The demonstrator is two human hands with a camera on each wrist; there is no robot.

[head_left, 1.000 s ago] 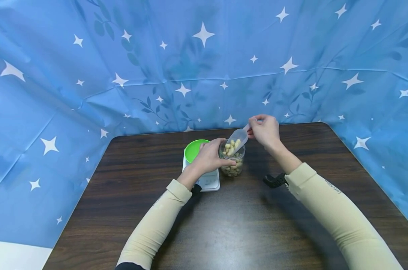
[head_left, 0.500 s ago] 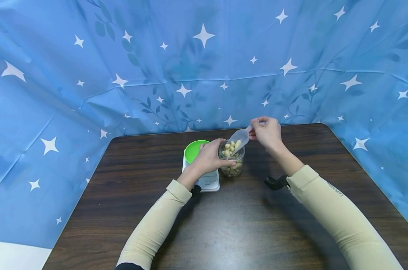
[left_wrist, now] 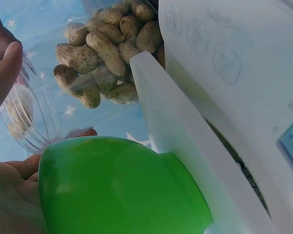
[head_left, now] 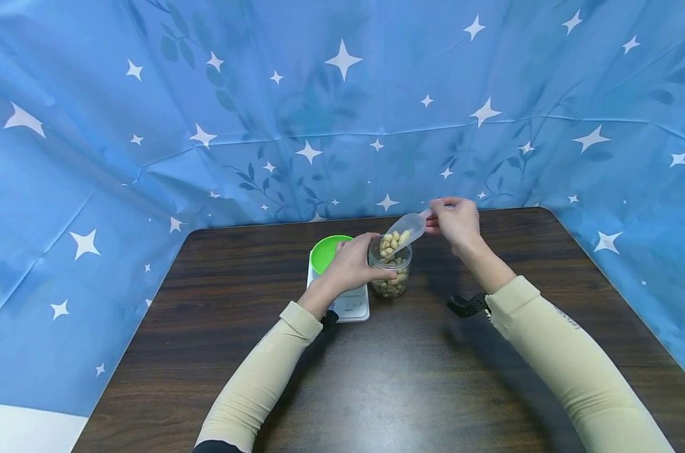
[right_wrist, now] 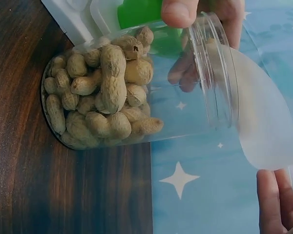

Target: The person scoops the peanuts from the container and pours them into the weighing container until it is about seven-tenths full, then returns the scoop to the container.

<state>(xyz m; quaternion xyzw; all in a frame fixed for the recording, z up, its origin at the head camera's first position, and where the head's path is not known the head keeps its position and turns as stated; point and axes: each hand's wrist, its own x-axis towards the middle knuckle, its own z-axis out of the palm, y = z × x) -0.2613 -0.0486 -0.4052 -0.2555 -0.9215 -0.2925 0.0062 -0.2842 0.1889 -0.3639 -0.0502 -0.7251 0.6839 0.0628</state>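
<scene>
**Scoop of peanuts over the open jar**

We see the left hand [head_left: 354, 261] wrapped around a clear plastic jar [head_left: 390, 272] that stands upright on the dark wooden counter [head_left: 410, 377], its mouth open to the top. The grip of that hand is clamped on the jar: the thumb lies across the near side just under the rim, and the fingers curl around the far side, as the right wrist view shows through the clear wall [right_wrist: 188, 73]. The jar is partly filled with peanuts in the shell [right_wrist: 102, 102], heaped at its bottom.

Our right hand [head_left: 456, 221] pinches the handle of a translucent plastic scoop [head_left: 406, 228], its grip closed on the handle end with fingers and thumb together. The scoop slants down and to the left, its bowl just above the jar's mouth, with several peanuts lying in it. In the right wrist view the scoop's pale bowl [right_wrist: 263, 122] hangs just beyond the jar's threaded rim.

Just to the left of the jar stands a white kitchen scale [head_left: 350, 303], and on its platform sits a green bowl [head_left: 327, 250]. The left hand reaches over the scale and hides part of it. In the left wrist view the green bowl [left_wrist: 117, 190] fills the lower part, with the scale's white body [left_wrist: 224, 97] beside it and the peanuts seen through the jar behind.

A blue cloth with white stars [head_left: 342, 107] hangs behind and around the counter.
</scene>
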